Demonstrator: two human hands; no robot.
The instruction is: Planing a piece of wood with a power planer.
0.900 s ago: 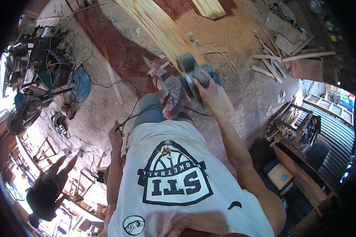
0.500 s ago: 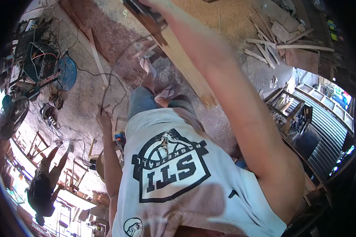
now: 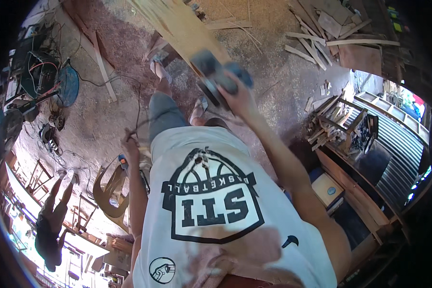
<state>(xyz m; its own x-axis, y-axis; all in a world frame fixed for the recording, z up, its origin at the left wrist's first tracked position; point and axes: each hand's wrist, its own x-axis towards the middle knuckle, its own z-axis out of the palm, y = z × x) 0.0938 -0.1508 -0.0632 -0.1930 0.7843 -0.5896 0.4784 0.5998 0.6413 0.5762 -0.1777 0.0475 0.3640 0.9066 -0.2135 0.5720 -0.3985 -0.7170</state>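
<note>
Blurred by motion, a dark blue-grey electric planer [image 3: 210, 67] is at the near end of a long pale wooden board [image 3: 177, 30]. My right hand [image 3: 238, 96] is closed round its handle. The board runs away from me toward the upper left. Low on the left, beside my shirt, my left hand [image 3: 131, 142] is closed on a dark power cord [image 3: 138, 113], part of which trails over the floor. The planer's underside and the cord's join to it are hidden or smeared.
Loose wood strips [image 3: 317, 48] lie at the far right. A blue round fan-like disc [image 3: 69, 86] and cables stand left. Near my left arm is a curved wooden piece [image 3: 108, 192]. Another person [image 3: 50, 230] stands at lower left. A scrap-wood stack [image 3: 333, 120] is at right.
My right hand has drawn the planer back toward me, from the board's far part to its near end. My right elbow is bent more. My left hand keeps the cord.
</note>
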